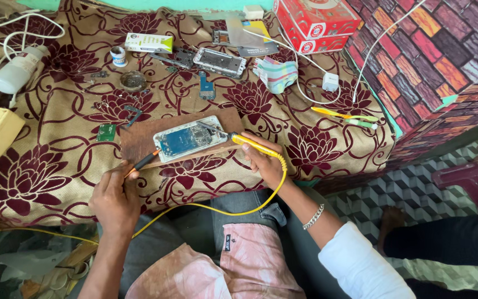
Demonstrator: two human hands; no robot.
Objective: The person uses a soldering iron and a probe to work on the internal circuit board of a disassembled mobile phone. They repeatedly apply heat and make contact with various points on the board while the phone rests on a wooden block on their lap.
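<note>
An opened phone (189, 139) with its blue board showing lies on a brown wooden board (139, 138) on the floral cloth. My left hand (114, 200) grips a thin orange and black tool (144, 161) whose tip reaches the phone's near left corner. My right hand (265, 161) holds a yellow soldering iron (253, 145), its metal tip resting on the phone's right end. The iron's yellow cable (233, 212) loops down over my lap.
Farther back lie a second opened phone frame (220, 62), small circuit boards (106, 132), a round tin (133, 81), a white bottle (15, 71), red boxes (316, 23), a folded cloth (278, 75) and a white charger (331, 82). A brick-patterned wall (432, 61) rises at right.
</note>
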